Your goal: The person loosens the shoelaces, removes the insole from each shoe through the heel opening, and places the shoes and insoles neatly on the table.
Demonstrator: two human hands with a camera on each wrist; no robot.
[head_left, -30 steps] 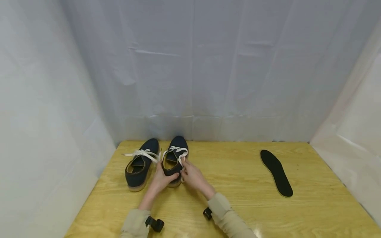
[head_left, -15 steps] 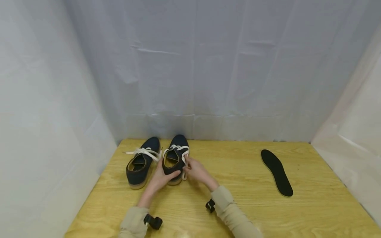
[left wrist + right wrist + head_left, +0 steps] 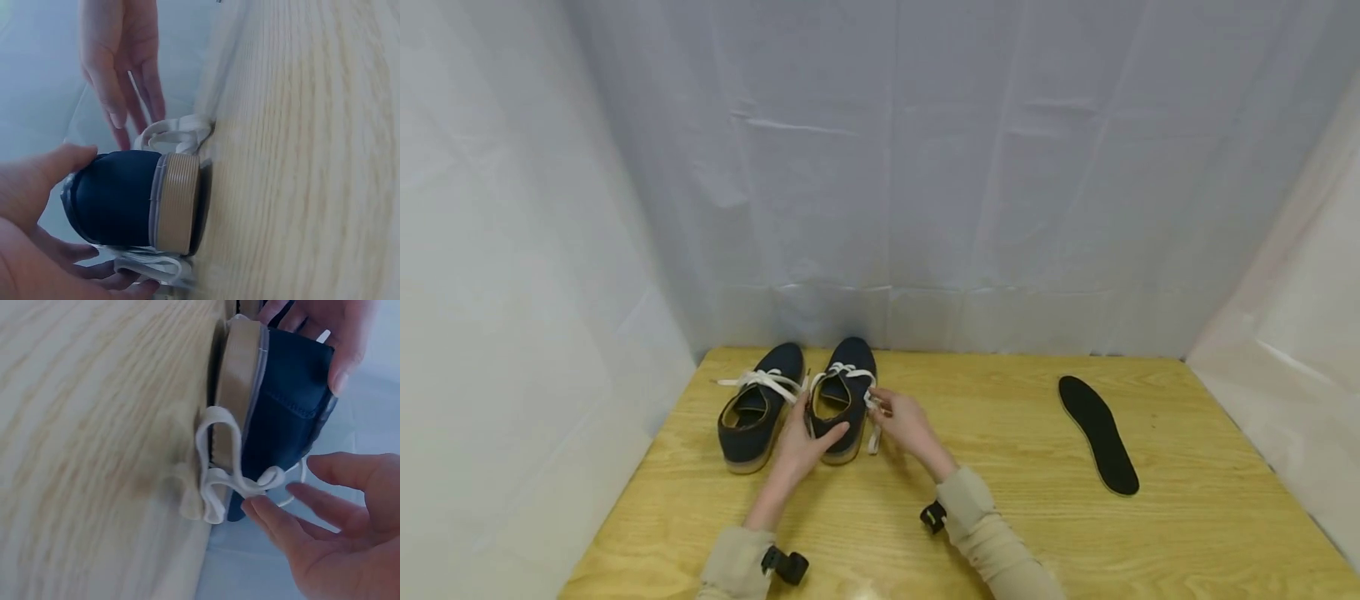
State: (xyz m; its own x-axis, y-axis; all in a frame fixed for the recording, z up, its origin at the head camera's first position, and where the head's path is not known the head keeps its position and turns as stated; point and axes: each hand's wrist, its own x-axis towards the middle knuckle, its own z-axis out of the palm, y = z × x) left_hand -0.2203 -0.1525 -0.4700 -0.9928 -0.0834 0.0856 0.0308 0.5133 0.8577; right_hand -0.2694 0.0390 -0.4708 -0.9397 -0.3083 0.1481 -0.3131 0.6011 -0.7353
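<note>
My left hand (image 3: 796,443) holds the heel of a navy lace-up shoe (image 3: 854,355), thumb over the back of the collar and fingers along the left side. The shoe stands upright, toe pointing away, with an ochre lining. Beside its right side is my right hand (image 3: 908,423), fingers relaxed and slightly spread. In the right wrist view its fingertips touch a white shoelace (image 3: 224,478), which hangs in loops down the side of the tan sole; thumb and fingers are apart. More lace (image 3: 150,265) lies by the left fingers in the left wrist view.
The matching navy shoe (image 3: 743,448), its white lace loose across the tongue, stands just left. A black insole (image 3: 1101,433) lies flat at the right of the wooden table (image 3: 985,517). Pale sheeting (image 3: 970,208) rises behind the table and at both sides.
My right hand has eased off the lace and shifted slightly right, its fingers opening; the lace now hangs down the shoe's right side. The left hand stays at the heel.
</note>
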